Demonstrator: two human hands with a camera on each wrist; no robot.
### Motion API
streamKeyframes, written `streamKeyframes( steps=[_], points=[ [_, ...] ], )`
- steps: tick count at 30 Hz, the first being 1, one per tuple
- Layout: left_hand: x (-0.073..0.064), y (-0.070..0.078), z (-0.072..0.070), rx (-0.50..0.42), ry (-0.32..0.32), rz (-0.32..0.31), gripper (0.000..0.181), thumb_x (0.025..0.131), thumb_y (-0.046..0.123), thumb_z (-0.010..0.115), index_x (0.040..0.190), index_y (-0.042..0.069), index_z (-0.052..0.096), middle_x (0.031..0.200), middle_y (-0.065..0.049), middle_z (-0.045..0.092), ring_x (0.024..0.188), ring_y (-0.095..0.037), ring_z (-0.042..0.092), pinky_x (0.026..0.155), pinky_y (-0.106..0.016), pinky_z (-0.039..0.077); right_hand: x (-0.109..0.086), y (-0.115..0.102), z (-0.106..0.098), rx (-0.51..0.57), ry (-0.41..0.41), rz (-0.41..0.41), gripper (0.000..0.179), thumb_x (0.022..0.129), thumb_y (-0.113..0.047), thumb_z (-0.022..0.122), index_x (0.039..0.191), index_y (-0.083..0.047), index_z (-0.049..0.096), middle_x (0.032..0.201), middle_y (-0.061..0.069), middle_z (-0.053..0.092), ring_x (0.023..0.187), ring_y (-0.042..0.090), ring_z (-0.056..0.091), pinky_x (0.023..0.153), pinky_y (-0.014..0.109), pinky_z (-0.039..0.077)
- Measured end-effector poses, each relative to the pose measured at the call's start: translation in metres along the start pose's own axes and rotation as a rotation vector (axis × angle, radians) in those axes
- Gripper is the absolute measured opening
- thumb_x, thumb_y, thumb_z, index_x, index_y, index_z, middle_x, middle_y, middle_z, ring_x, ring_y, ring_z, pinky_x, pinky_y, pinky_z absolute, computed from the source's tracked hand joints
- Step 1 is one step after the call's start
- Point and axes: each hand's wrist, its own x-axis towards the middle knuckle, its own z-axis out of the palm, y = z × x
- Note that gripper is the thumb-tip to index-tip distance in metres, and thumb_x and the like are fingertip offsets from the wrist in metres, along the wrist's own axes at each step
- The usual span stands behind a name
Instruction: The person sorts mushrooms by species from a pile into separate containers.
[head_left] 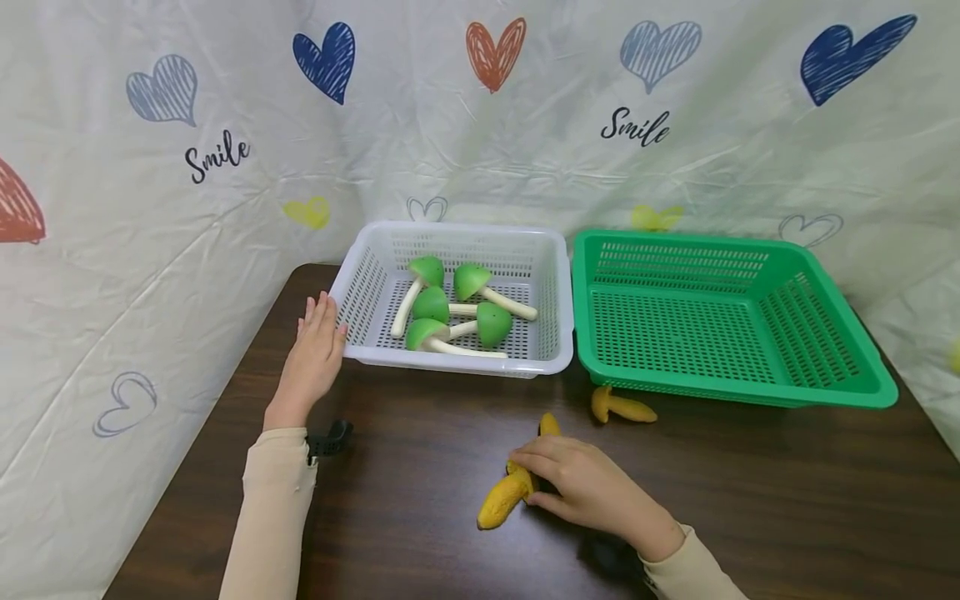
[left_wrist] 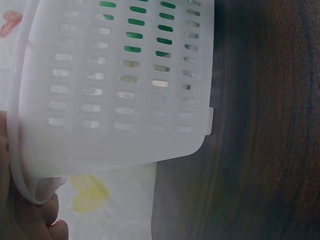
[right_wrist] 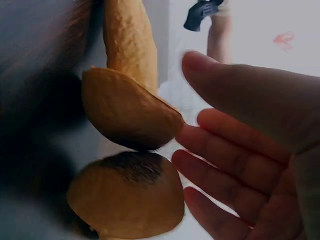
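My left hand [head_left: 311, 354] rests on the left side of the white basket [head_left: 450, 364], fingers straight along its rim. In the left wrist view, fingers [left_wrist: 42, 215] touch the rim near a corner. Several toy mushrooms with green caps [head_left: 431, 306] and white stems lie inside that basket. Over two yellow toy mushrooms on the table, my right hand [head_left: 585, 487] has its fingertips at a cap. One yellow mushroom [head_left: 501, 502] points its stem toward me; the other yellow mushroom [head_left: 549, 424] is partly hidden behind the hand. In the right wrist view, the thumb [right_wrist: 200, 65] stands apart from the fingers, beside two caps.
A green basket [head_left: 735, 393] stands right of the white one, close beside it. Another yellow mushroom [head_left: 626, 408] lies just before its front edge. The dark wooden table [head_left: 405, 467] extends toward me. Behind hangs a white cloth [head_left: 420, 150] printed with hearts.
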Motion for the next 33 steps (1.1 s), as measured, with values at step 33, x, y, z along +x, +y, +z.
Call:
streamKeyframes(
  steps=[33],
  points=[
    [0.0,-0.001,0.002,-0.022,0.033,0.005,0.055,0.102,0.018,0.035,0.145,-0.01,0.017,0.154,-0.024,0.012,0.143,-0.032,-0.001,0.113,-0.053,0.006,-0.002,0.009,0.011,0.179,-0.029,0.308,0.054,0.066,-0.036,0.085,0.108,-0.013,0.06,0.102,-0.004,0.061,0.097,0.012,0.058,0.085,0.036,0.05]
  ],
)
